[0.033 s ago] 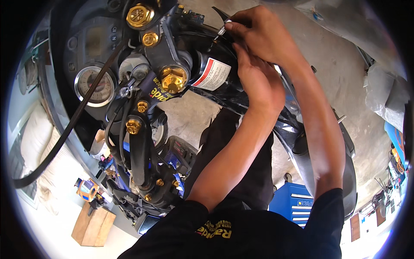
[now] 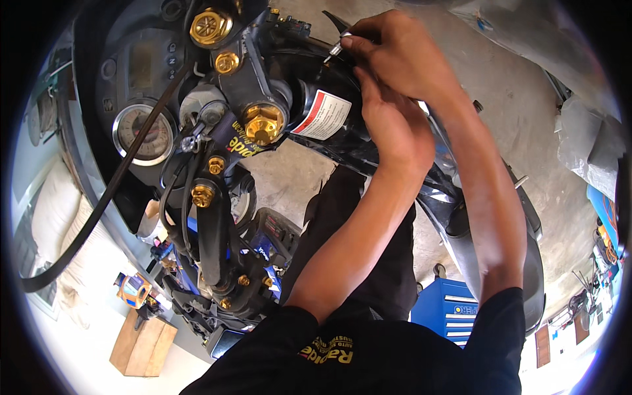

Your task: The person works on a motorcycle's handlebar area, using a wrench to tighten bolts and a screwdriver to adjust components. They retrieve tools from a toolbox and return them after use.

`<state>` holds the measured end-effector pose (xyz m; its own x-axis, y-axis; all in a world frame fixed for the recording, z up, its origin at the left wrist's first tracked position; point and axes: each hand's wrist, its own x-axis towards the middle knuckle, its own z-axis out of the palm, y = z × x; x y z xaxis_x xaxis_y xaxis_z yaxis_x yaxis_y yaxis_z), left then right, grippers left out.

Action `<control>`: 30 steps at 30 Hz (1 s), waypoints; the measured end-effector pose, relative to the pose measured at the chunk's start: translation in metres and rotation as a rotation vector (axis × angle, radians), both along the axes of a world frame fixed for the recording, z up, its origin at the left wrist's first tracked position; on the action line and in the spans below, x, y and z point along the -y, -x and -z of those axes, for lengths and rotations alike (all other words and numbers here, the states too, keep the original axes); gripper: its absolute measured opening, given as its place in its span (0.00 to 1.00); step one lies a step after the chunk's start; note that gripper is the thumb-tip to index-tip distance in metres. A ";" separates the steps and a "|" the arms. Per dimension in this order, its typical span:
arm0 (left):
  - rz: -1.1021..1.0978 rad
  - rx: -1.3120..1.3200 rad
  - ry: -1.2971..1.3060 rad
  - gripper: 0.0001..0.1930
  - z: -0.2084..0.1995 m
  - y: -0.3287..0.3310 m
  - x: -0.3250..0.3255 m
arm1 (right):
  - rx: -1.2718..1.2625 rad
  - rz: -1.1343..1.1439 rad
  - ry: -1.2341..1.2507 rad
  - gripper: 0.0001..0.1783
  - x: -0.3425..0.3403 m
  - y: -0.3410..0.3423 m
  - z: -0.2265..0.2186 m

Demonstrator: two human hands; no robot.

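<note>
My right hand [image 2: 398, 56] is closed, its thumb and fingers pinching a small silver rod-like tool [image 2: 336, 49] with a thin tip. That tip points down at the black body part [image 2: 336, 78] behind a motorcycle's steering head. A narrow black blade-shaped piece [image 2: 336, 21] sticks out beyond my fingertips; I cannot tell what it belongs to. Just below, my left hand [image 2: 398, 128] reaches in against the black bodywork. One of its fingers stretches up beside the right hand, and the others are hidden. A white label with a red band [image 2: 322, 114] is on the black part, left of my left hand.
Gold bolts [image 2: 264, 124] cap the dark handlebar clamp on the left, next to a round gauge [image 2: 144, 132]. A black cable [image 2: 112, 191] arches across the left side. Near my right elbow stands a blue tool chest [image 2: 442, 306]; a wooden box [image 2: 142, 343] sits lower left.
The gauge and handlebar clamp sit very slightly farther left in the picture. Both hands stay in nearly the same place, the silver tool still pinched in the right one.
</note>
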<state>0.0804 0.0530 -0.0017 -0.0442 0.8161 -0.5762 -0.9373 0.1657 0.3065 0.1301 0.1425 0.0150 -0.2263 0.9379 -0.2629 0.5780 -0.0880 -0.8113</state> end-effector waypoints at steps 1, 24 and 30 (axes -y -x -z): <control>0.000 0.022 0.005 0.26 -0.001 0.000 -0.003 | 0.012 0.002 -0.014 0.18 -0.001 0.002 0.001; -0.032 0.043 -0.207 0.22 0.010 0.008 -0.021 | 0.120 -0.085 -0.084 0.11 -0.017 0.003 -0.033; -0.262 0.341 -0.113 0.10 0.019 -0.002 -0.036 | 0.174 -0.182 0.264 0.14 -0.058 0.004 -0.058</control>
<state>0.0821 0.0888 -0.0207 -0.0802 0.8613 -0.5018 -0.9939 -0.1072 -0.0253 0.1260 0.2009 0.0726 -0.3141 0.7812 -0.5395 0.7308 -0.1638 -0.6627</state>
